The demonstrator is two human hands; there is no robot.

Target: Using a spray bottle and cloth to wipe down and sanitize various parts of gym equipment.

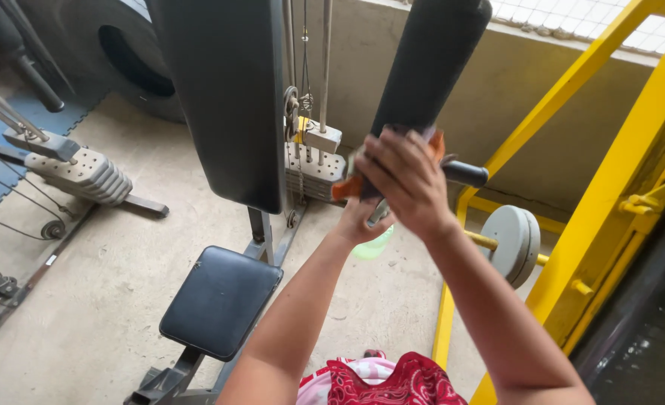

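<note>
right hand (407, 180) wipes black pad (430, 64) | left hand (362, 221) grips green bottle (373, 246)

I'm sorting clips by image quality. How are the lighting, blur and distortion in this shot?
Head view: soft, even daylight, faint shadows, no glare; right hand and black roller pad slightly soft; yellow rack and backrest lean from wide-angle distortion.
</note>
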